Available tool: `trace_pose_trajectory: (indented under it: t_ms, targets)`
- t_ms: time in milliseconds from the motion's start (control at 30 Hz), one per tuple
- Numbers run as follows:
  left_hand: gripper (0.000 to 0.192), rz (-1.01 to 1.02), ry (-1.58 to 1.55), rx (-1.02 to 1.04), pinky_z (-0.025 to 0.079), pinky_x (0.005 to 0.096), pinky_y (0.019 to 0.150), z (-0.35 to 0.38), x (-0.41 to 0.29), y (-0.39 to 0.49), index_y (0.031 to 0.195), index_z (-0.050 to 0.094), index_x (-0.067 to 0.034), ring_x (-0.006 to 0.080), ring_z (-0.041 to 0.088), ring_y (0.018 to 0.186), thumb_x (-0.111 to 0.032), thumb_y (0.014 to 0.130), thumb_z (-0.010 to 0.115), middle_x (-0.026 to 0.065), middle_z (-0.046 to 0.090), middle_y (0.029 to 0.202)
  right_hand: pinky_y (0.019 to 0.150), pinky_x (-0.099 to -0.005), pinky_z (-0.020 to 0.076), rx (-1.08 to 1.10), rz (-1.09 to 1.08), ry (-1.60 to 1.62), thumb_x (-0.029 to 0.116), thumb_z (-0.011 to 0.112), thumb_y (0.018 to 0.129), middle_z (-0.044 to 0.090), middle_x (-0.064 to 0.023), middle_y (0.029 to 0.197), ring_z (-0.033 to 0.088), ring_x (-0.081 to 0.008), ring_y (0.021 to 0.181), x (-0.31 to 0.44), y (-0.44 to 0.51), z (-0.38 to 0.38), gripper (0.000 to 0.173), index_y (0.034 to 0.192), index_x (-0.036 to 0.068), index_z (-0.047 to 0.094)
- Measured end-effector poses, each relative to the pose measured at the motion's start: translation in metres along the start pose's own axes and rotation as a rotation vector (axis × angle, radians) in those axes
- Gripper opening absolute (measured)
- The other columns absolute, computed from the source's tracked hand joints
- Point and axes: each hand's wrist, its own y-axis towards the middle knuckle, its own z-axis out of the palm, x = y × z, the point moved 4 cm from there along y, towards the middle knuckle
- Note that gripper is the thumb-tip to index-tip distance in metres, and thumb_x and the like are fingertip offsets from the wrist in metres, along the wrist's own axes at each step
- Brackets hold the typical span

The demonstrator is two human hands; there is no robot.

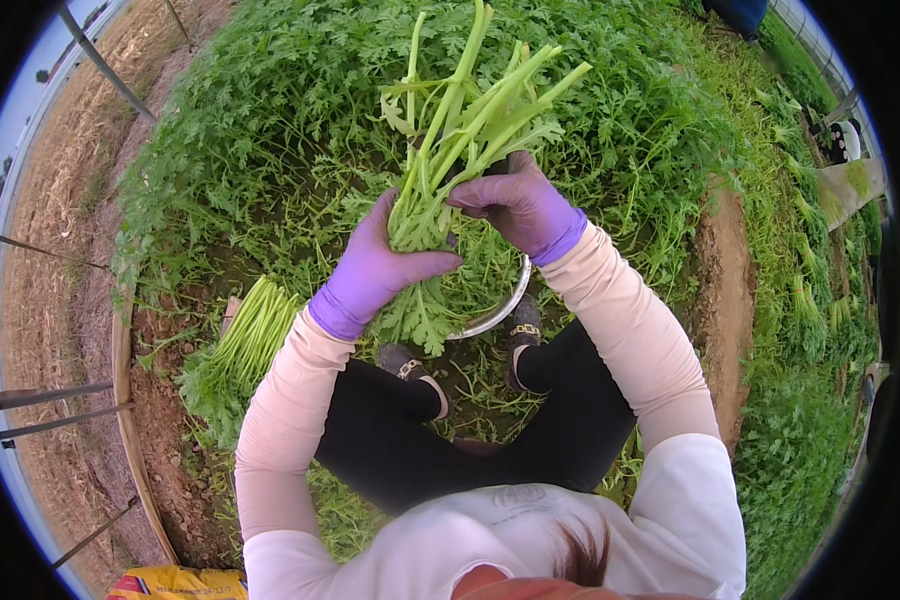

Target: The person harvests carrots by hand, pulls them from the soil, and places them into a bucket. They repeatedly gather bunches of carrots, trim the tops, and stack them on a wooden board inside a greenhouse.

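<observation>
My left hand (379, 266), in a purple glove, is closed around a bunch of leafy greens (457, 127) with lobed leaves, like crown daisy. The pale cut stem ends point away from me; leaves hang below the palm. On the bunch's right side, my right hand (525, 202), gloved the same way, grips with thumb and fingers among the lower stems and leaves. Some of its fingertips are hidden. Under the hands, a curved metal rim (506, 307) shows beside my shoes, perhaps of a basin, with greens inside it.
Dense growing greens (307, 67) stand ahead. A pile of cut greens (247, 337) lies left, stems aligned. A wooden board (124, 367) edges the bed. At bottom left is a yellow printed bag (176, 583). Tied bunches (804, 300) lie along the right, beyond a bare soil strip (724, 300).
</observation>
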Motion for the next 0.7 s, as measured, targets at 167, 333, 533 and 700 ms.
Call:
trace_pose_trajectory:
  t_ms: [167, 333, 533, 700]
  targets:
    - [0.088, 0.06, 0.134, -0.009, 0.052, 0.0316, 0.091, -0.009, -0.01, 0.003, 0.141, 0.032, 0.007, 0.019, 0.062, 0.104, -0.003, 0.069, 0.084, 0.0125, 0.059, 0.119, 0.051, -0.0225, 0.0362, -0.052, 0.109, -0.117, 0.003, 0.071, 0.079, 0.062, -0.0028, 0.081, 0.047, -0.0085, 0.056, -0.001, 0.0, 0.005, 0.031, 0.106, 0.0, 0.057]
    - [0.066, -0.056, 0.095, 0.024, 0.053, 0.0328, 0.093, -0.014, -0.015, -0.002, 0.133, 0.045, 0.005, 0.0225, 0.067, 0.102, 0.001, 0.075, 0.075, 0.0147, 0.066, 0.116, 0.05, -0.02, 0.0304, -0.261, -0.15, 0.194, 0.007, 0.062, 0.086, 0.061, -0.0057, 0.089, 0.041, -0.0103, 0.058, 0.028, 0.004, -0.033, 0.01, 0.093, 0.0, 0.064]
    - [0.067, -0.107, -0.063, 0.039, 0.052, 0.0322, 0.093, -0.038, -0.012, -0.005, 0.133, 0.044, 0.005, 0.0228, 0.067, 0.102, -0.001, 0.075, 0.077, 0.0162, 0.067, 0.114, 0.056, -0.0234, 0.0429, -0.208, -0.482, 0.548, 0.005, 0.06, 0.091, 0.065, -0.0073, 0.091, 0.053, -0.011, 0.067, 0.072, 0.013, -0.126, 0.021, 0.111, -0.001, 0.063]
    - [0.06, -0.075, 0.023, 0.024, 0.044, 0.0294, 0.056, -0.056, -0.001, 0.006, 0.132, 0.045, 0.001, 0.0172, 0.058, 0.067, -0.009, 0.079, 0.072, 0.0157, 0.066, 0.102, 0.079, -0.0296, 0.0539, -0.19, -0.176, -0.244, 0.007, 0.072, 0.083, 0.065, -0.0159, 0.111, 0.063, -0.0198, 0.094, 0.039, 0.011, -0.12, 0.063, 0.139, 0.0, 0.043]
